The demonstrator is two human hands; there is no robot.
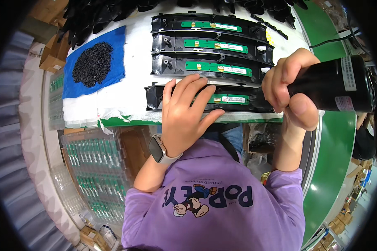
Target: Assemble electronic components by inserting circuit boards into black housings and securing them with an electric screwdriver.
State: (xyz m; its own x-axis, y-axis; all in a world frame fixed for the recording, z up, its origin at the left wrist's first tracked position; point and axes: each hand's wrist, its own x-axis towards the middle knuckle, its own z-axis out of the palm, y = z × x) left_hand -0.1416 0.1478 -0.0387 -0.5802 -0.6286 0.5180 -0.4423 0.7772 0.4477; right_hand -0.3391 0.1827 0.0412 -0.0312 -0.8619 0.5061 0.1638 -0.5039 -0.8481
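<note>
My right hand [290, 90] is wrapped round a black electric screwdriver [322, 85] with a pale label on its thick body. Its tip end points left at the right end of the nearest black plastic housing [155, 97]; whether it touches a screw is hidden. A green circuit board [234, 99] lies in this housing. Fingers spread, my left hand [187, 113] rests over the left part of the same housing and covers some of the board. Beyond it, several similar housings [157, 63] lie in a row, each with a green board [218, 68].
At the left, a heap of small black screws [92, 65] sits on a blue cloth [117, 54]. Black parts [96, 16] crowd the far edge. Clear trays of green boards [97, 152] stand below at left. A black cable [335, 40] runs at the right.
</note>
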